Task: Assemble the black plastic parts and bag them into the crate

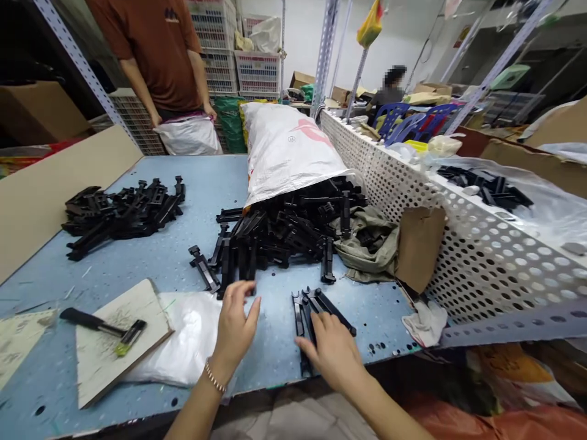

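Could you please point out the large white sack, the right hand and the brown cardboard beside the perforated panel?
Large white sack point(291, 154): head view, on its upper surface.
Right hand point(336, 349): head view, back of the hand.
Brown cardboard point(419, 249): head view, middle of its front.

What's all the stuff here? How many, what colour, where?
Table: one, light blue, centre.
Woven sack: one, white and red, on table.
Plastic parts: many, black, mostly heaped left and at sack's mouth.
Plastic bag: one, white, front left.
Board: one, cream, partly on bag.
Hammer: one, black and yellowish, on board.
Cloth: one, greenish, right of sack's mouth.
Cardboard: one, brown, beside cloth.
Rag: one, white, front right.
Perforated panel: one, white, right.
Crates: several, whitish, back.
Chairs: several, blue, back right.
Co-worker: one, brown shirt, back left.
Other person: one, dark top, back right.
Left hand: one, bare, near parts.
Right hand: one, bare, on several parts.
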Action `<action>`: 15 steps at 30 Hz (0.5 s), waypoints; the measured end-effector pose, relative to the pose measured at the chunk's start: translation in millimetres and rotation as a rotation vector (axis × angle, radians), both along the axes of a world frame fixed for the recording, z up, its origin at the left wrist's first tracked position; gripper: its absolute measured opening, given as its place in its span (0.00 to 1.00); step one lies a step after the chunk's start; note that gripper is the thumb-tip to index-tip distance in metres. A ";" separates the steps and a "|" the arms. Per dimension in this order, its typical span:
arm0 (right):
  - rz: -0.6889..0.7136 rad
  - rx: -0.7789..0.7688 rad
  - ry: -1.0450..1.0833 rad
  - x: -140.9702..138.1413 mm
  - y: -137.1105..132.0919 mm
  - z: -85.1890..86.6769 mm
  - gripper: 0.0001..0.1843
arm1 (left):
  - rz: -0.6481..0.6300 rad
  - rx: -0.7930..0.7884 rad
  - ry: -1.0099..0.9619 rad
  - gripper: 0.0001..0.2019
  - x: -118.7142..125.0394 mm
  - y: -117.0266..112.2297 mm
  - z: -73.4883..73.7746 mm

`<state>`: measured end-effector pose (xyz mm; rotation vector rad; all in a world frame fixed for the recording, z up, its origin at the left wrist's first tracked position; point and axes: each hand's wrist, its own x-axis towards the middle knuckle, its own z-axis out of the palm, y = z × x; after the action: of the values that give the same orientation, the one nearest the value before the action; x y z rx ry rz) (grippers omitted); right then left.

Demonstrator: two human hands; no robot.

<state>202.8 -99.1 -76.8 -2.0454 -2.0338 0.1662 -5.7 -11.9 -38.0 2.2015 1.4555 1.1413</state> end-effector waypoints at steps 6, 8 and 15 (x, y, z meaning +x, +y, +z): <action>0.080 -0.073 -0.079 -26.7 -2.6 -5.5 0.43 | 0.143 -0.074 0.227 0.07 -49.6 -71.3 -41.3; 0.087 -0.086 -0.045 -16.7 -2.6 -5.1 0.41 | 0.157 -0.053 0.315 0.08 -54.0 -79.2 -51.8; -0.036 -0.289 0.507 8.2 -4.4 -2.1 0.30 | 0.113 -0.076 0.291 0.05 -65.7 -81.8 -50.9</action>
<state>211.0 -103.6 -79.0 -1.9289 -1.7268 0.9170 -71.4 -93.7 -88.9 2.3327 1.7269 0.8056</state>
